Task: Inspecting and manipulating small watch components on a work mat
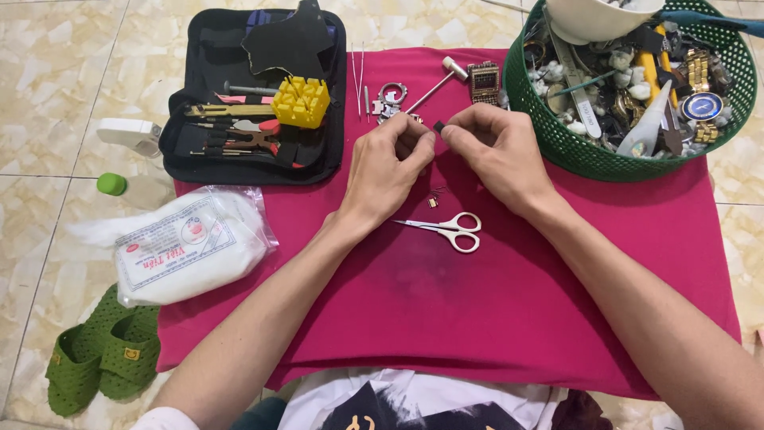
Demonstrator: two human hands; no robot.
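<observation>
Both my hands meet over the far middle of a magenta cloth (446,318). My left hand (387,163) and my right hand (492,151) pinch a tiny black piece (438,126) between their fingertips. Small white-handled scissors (454,231) lie on the cloth just below my hands, blades pointing left. A tiny metal bit (432,202) lies between the hands and the scissors. Beyond my fingers lie metal watch parts (390,99), a small hammer (442,78) and a square watch on a metal band (483,82).
An open black tool case (179,131) with a yellow block (301,101) lies at far left. A green basket (557,139) full of watch parts and tools stands at far right. A white plastic bag (187,247), a green-capped bottle (115,184) and green sandals (99,358) lie at left.
</observation>
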